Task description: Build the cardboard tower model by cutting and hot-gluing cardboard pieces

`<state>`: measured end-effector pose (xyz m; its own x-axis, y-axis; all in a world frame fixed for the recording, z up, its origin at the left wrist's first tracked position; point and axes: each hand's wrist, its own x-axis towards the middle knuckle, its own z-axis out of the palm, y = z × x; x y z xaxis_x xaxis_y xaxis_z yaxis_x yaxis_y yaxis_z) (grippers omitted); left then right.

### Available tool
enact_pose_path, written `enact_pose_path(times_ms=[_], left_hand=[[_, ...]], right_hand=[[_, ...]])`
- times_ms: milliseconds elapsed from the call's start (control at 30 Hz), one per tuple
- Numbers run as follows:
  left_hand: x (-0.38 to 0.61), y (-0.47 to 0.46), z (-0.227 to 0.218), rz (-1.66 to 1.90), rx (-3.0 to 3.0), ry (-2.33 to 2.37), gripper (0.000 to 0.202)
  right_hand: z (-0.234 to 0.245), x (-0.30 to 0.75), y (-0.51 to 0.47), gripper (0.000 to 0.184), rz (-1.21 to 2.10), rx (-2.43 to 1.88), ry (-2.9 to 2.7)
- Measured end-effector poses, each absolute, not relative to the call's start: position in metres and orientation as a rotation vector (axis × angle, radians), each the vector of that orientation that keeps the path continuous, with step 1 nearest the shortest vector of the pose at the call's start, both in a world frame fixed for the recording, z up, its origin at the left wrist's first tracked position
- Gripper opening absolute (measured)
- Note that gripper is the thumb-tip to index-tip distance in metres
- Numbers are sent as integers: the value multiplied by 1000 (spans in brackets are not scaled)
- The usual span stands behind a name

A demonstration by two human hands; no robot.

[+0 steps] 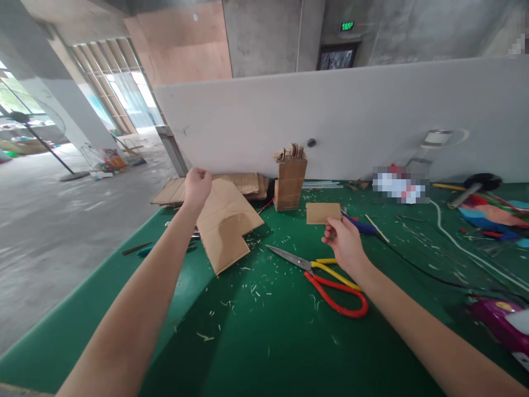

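Observation:
My right hand [345, 242] pinches a small rectangular piece of cardboard [320, 213] by its lower right corner, above the table. Just below that hand lie large scissors [309, 266] with one red and one yellow handle, blades toward the left. My left hand [198, 186] is raised with its fingers closed, by the upper left edge of a bigger cut cardboard sheet [227, 220]. What those fingers hold, if anything, I cannot make out. The sheet has a notch in its right side. Behind it stands an upright cardboard box [291, 184] with curled strips at its top.
Flat cardboard [169, 192] is stacked at the back left. A blue-handled tool [363, 226] with a black cord lies right of my right hand. Scraps litter the green table [264, 342]. A purple object [502, 322] is at the right edge; a white partition [351, 121] borders the back.

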<state>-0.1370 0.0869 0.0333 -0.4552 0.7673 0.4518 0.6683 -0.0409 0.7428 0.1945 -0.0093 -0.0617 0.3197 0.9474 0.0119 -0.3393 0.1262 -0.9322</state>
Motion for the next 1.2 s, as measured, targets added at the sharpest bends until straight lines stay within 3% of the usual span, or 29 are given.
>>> enact_pose_path(times_ms=[167,300,367,467,567,733,833,1000,1200], left_hand=[[-184,99,-5,1180,1557,2454,12],[-182,88,-11,1129,1643,2538,39],[-167,83,-8,1148,1805,2508,44],[-131,76,-5,1086,2204,2247,43],[-94,69,-9,690,2813,1592,58],[-61,71,-20,296,2861,1464,45],[-50,79,-22,465,2740,1478,64],[-21,102,-23,780,2447,1541,127],[-4,141,-26,1127,1984,1411,139]], right_hand=[[-65,192,-11,19,1068,-1079,-860],[-70,192,-9,19,1064,-1095,-949],[-72,192,-9,20,1060,-1097,-989],[-74,191,-9,20,1054,-1097,-1041],[-74,191,-11,19,1045,-1099,-1079],[-74,190,-13,20,1043,-1106,-1092],[-74,189,-12,21,1054,-1123,-1066],[-73,188,-7,19,1107,-1217,-995],[-72,187,-4,15,1144,-1296,-934]])
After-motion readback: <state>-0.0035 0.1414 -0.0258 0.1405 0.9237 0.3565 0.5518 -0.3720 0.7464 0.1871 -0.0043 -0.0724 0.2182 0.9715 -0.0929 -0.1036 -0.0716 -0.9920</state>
